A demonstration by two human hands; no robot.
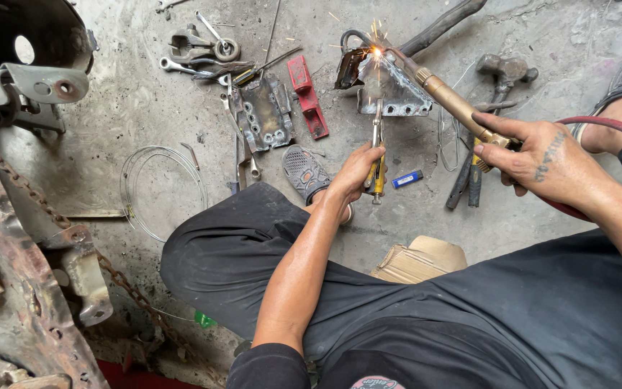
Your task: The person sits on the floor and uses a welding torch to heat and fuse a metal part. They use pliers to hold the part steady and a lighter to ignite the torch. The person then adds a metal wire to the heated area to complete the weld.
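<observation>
I see the right hand (541,162) gripping the torch (448,97), sparking on the bracket (397,94), left hand (358,169) fingers closed on the pliers (376,155).

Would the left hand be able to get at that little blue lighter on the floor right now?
Probably not at once: the left hand is closed around pliers, so its grip is taken. The blue lighter lies close beside it on bare floor, with nothing between.

Rough grey concrete floor (145,108), pretty stained. Lying on it: a red metal bracket (308,97), a flat perforated steel plate (266,114), a coil of thin silver wire (163,189), a small blue lighter (407,179), spanners (181,67) by the far edge, a rusty chain (30,189) on the left.
</observation>
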